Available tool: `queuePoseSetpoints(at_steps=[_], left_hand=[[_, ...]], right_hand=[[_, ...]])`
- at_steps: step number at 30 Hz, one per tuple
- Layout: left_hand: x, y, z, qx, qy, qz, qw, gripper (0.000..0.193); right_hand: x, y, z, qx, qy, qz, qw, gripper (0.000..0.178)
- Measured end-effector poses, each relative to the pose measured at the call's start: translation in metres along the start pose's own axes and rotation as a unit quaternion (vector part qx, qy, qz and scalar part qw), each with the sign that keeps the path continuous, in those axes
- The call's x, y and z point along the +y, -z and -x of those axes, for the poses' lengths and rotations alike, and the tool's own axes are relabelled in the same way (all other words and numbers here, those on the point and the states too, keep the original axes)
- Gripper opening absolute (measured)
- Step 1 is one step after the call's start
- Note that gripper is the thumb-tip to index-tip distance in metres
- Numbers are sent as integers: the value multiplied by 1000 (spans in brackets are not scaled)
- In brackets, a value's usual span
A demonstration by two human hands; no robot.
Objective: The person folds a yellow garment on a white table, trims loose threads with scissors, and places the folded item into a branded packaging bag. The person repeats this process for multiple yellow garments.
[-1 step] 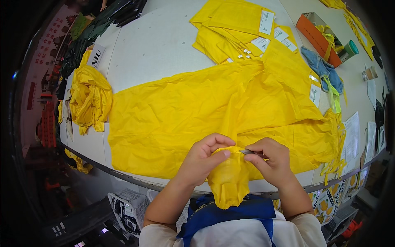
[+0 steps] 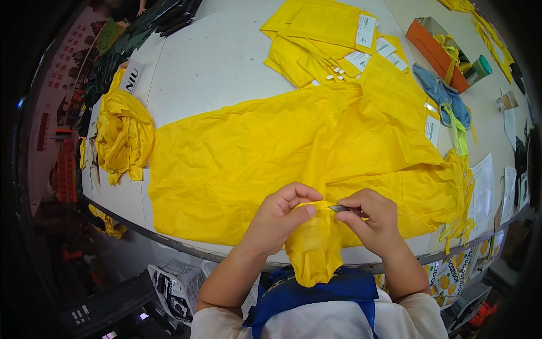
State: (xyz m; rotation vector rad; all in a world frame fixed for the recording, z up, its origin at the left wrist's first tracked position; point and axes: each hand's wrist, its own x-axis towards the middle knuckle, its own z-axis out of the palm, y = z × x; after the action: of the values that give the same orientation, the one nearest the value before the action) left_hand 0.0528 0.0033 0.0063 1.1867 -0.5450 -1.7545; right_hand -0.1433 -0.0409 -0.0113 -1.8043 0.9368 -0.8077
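A large yellow garment (image 2: 237, 152) of thin, crinkled sheeting, like a raincoat, lies spread over the table before me. One narrow part of it, like a sleeve (image 2: 314, 248), hangs over the near table edge toward my apron. My left hand (image 2: 280, 217) pinches the upper end of that part between thumb and fingers. Close beside it, my right hand (image 2: 370, 217) is closed around a small grey metal tool with a pointed tip (image 2: 337, 208). Its tip meets the yellow material; the rest of the tool is hidden in my fingers.
Folded yellow garments with white labels (image 2: 322, 28) are stacked at the far side. A crumpled yellow bundle (image 2: 121, 133) sits left. To the right are an orange box (image 2: 432, 53), a blue cloth (image 2: 437, 90) and paper sheets (image 2: 481, 186). White baskets (image 2: 178, 288) stand below the table edge (image 2: 186, 244).
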Motion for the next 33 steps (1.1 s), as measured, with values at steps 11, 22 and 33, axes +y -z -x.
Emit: queuePoseSetpoints(at_steps=[11, 22, 33], left_hand=[[-2, 3, 0, -5, 7, 10, 1000, 20], [-4, 5, 1, -15, 11, 16, 1000, 20], [-4, 0, 1, -2, 6, -20, 1000, 19]], right_hand=[[0, 5, -2, -49, -41, -20, 998, 26], [3, 8, 1, -65, -81, -75, 992, 27], [-2, 12, 0, -74, -76, -41, 994, 25]])
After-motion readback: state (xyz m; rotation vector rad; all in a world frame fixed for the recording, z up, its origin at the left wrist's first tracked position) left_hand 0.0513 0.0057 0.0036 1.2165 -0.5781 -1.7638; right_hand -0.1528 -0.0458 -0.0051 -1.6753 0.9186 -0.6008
